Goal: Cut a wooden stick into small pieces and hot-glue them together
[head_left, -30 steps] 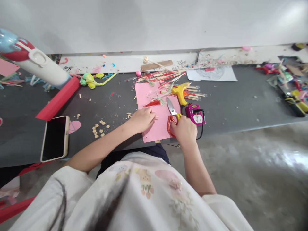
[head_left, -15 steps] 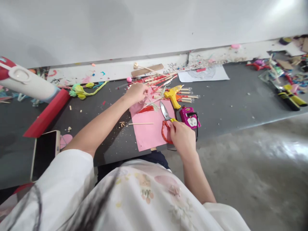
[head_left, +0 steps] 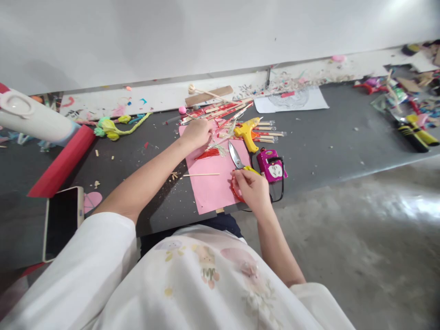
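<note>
My left hand point(head_left: 197, 132) reaches to the far end of the pink paper sheet point(head_left: 213, 183), its fingers curled among the red and wooden sticks point(head_left: 223, 111) there; what they pinch is hidden. My right hand point(head_left: 250, 188) rests on the red handles of the scissors point(head_left: 237, 158), fingers closed around them, blades lying on the sheet. A single thin wooden stick point(head_left: 201, 174) lies loose across the sheet's left edge. A red piece with pale fibres point(head_left: 209, 152) lies just under my left hand.
A yellow glue gun point(head_left: 247, 133) and a magenta tape measure point(head_left: 271, 166) sit right of the sheet. A phone point(head_left: 62, 221) lies at the near left, by a red roll point(head_left: 60, 162) and a white bottle point(head_left: 30, 119). Craft clutter point(head_left: 409, 119) fills the far right; the dark table's point(head_left: 343, 151) edge runs beside the floor.
My left hand let go of the thin stick on the sheet and reached forward to the stick pile. My right hand stayed on the scissors' handles, shifting slightly left.
</note>
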Action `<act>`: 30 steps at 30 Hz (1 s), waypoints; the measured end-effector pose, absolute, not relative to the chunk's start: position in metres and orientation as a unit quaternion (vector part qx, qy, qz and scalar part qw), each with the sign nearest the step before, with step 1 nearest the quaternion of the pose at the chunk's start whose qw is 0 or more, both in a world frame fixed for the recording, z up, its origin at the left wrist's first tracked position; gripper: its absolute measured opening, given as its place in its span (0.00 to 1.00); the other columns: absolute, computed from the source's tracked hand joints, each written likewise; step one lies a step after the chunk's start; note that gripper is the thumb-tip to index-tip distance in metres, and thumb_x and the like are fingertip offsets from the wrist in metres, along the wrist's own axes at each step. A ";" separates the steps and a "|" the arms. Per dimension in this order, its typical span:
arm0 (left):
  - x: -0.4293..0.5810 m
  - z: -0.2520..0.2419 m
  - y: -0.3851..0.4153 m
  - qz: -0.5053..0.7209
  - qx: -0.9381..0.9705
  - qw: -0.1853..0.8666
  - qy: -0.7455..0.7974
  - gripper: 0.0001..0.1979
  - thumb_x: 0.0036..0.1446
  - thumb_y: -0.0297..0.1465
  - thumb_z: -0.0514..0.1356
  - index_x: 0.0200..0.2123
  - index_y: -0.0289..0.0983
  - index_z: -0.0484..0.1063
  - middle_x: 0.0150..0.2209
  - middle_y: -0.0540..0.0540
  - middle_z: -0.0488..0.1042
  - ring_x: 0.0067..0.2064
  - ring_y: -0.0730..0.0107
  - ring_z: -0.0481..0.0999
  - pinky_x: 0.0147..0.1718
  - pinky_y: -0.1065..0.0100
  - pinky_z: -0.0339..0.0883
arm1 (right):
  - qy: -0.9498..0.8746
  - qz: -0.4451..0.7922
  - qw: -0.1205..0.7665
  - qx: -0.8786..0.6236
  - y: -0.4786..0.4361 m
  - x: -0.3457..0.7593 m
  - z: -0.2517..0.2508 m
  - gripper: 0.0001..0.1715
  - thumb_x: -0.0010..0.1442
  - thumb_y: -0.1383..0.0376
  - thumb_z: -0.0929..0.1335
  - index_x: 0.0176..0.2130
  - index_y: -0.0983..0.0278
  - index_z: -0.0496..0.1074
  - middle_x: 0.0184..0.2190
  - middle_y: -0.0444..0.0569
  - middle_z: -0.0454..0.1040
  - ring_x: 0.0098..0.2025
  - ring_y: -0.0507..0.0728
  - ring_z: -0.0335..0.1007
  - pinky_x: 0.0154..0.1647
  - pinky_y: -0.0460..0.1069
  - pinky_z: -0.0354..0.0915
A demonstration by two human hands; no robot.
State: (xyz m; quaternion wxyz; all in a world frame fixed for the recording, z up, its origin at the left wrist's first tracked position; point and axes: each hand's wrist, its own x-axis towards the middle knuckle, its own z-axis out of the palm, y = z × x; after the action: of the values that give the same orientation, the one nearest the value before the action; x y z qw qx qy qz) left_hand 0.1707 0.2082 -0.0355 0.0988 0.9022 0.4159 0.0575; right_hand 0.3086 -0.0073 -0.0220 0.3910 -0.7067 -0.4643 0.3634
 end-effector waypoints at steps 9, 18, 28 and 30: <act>0.142 -0.018 0.202 0.086 0.876 0.105 0.463 0.10 0.55 0.28 0.53 0.34 0.36 0.74 0.38 0.40 0.77 0.38 0.61 0.73 0.38 0.64 0.62 | -0.175 0.702 0.604 -0.336 -0.003 0.290 -0.007 0.39 0.62 0.39 0.53 0.50 0.61 0.73 0.47 0.52 0.78 0.52 0.59 0.73 0.54 0.55 0.67; 0.077 0.030 0.137 0.117 0.859 0.070 0.493 0.09 0.56 0.33 0.54 0.36 0.38 0.74 0.36 0.46 0.76 0.35 0.68 0.72 0.35 0.67 0.63 | -0.173 0.751 0.597 -0.223 -0.006 0.269 0.015 0.42 0.62 0.38 0.48 0.55 0.58 0.69 0.59 0.50 0.70 0.64 0.59 0.60 0.62 0.59 0.59; 0.034 0.047 0.058 0.347 0.823 0.138 0.429 0.11 0.51 0.27 0.61 0.38 0.47 0.76 0.31 0.51 0.76 0.30 0.68 0.73 0.34 0.60 0.68 | -0.319 0.714 0.561 -0.271 -0.003 0.239 0.025 0.46 0.54 0.31 0.53 0.57 0.54 0.64 0.61 0.52 0.66 0.65 0.61 0.57 0.57 0.62 0.63; 0.033 0.052 0.042 0.359 0.826 0.126 0.417 0.15 0.52 0.26 0.61 0.41 0.49 0.76 0.32 0.51 0.76 0.31 0.67 0.72 0.34 0.61 0.68 | -0.334 0.712 0.558 -0.265 -0.003 0.234 0.028 0.47 0.52 0.31 0.55 0.57 0.55 0.64 0.60 0.54 0.66 0.65 0.62 0.57 0.56 0.63 0.64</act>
State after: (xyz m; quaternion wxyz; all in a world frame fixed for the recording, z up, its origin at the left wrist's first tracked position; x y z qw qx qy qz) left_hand 0.0333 0.0423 0.0515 0.1259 0.8255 0.4171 0.3588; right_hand 0.2338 -0.0030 0.0281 0.5579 -0.2651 -0.3338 0.7121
